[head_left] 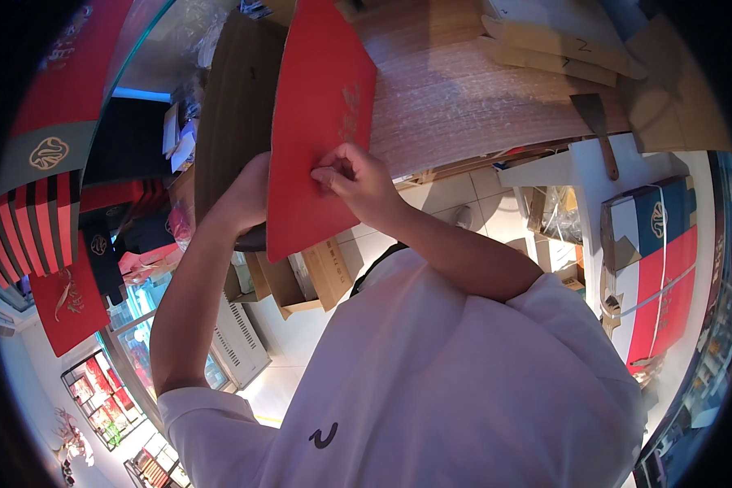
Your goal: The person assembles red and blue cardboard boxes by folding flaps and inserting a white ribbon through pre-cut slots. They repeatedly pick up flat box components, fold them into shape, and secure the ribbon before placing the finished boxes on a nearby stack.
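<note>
A tall red cardboard panel (317, 106) with faint gold lettering stands upright and tilted in front of me. My left hand (250, 193) reaches behind its left edge, and the panel hides the fingers. On the red face, my right hand (356, 180) is closed in a pinch, fingertips against the surface. Whatever is between those fingertips is too small to make out. Left of the panel, beyond my left hand, stands a brown cardboard sheet (236, 106).
A wooden table (455, 98) spreads ahead, with stacked cardboard pieces (553, 49) at its far right. A scraper (600, 134) lies at the right, near a strapped stack of boxes (655, 268). Red-and-black boxes (37, 228) stand at left. Open cartons (297, 281) sit below.
</note>
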`<state>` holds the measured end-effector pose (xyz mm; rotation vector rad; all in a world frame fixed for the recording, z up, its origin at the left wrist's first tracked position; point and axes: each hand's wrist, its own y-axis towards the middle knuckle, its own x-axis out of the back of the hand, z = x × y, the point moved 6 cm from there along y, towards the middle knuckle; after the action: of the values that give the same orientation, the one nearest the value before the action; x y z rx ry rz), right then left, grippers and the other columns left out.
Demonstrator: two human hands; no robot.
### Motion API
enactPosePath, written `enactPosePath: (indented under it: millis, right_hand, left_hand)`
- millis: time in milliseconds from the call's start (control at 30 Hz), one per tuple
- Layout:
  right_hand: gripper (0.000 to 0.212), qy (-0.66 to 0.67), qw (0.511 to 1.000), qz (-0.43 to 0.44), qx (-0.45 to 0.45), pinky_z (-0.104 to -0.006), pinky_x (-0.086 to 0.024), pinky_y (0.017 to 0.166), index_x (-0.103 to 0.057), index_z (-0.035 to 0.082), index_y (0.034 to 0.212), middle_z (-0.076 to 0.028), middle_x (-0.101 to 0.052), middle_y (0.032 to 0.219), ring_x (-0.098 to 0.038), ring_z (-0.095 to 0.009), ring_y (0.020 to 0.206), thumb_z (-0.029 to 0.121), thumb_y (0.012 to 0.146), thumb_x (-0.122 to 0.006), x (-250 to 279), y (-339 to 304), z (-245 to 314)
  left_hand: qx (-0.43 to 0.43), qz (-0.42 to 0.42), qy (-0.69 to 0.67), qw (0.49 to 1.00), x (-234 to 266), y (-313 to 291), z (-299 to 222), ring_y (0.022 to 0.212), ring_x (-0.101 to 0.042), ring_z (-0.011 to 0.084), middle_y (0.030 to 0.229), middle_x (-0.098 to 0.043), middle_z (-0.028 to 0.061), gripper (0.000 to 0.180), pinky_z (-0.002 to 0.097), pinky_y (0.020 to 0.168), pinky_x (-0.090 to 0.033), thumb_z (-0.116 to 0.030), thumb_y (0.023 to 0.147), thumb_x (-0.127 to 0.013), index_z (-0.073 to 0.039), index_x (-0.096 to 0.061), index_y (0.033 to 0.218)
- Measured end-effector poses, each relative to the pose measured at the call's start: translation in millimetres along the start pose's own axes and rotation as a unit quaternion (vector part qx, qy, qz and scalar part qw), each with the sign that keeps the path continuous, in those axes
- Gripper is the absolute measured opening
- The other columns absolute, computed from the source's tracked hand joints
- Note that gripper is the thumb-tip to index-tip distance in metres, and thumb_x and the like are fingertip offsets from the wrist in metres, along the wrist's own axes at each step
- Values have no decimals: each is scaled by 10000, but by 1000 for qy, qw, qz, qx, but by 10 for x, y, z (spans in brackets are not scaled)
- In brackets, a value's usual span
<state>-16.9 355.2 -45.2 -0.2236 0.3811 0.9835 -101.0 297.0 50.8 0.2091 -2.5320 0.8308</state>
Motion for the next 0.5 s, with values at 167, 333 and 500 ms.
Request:
enactPosePath:
  millis: [167,333,500]
  right_hand:
    - [117,4,994,57,-94,-215,-450,631,-539,11,890,-16,-561,769,-532,-63,708,128,886,-550,4,-96,-148]
    - [174,-54,996,40,-58,-206,-412,615,-544,16,889,3,-542,756,-488,-45,691,190,898,-541,-2,-89,-146]
    - [245,-59,998,9,-15,-253,-410,568,-543,5,846,-49,-531,677,-481,-93,622,246,882,-555,-19,-94,-42]
  left_hand:
    - [-22,-24,48,998,-13,21,36,898,-556,124,1031,-593,86,384,283,777,-464,-111,777,-651,-7,-518,1122]
    - [77,-30,-73,994,-9,-3,184,910,-558,128,1031,-588,83,388,285,786,-464,-176,810,-621,-16,-506,1144]
    - [122,-94,-241,958,52,-61,391,908,-575,153,1054,-584,96,430,310,795,-471,-208,826,-600,-6,-477,1186]
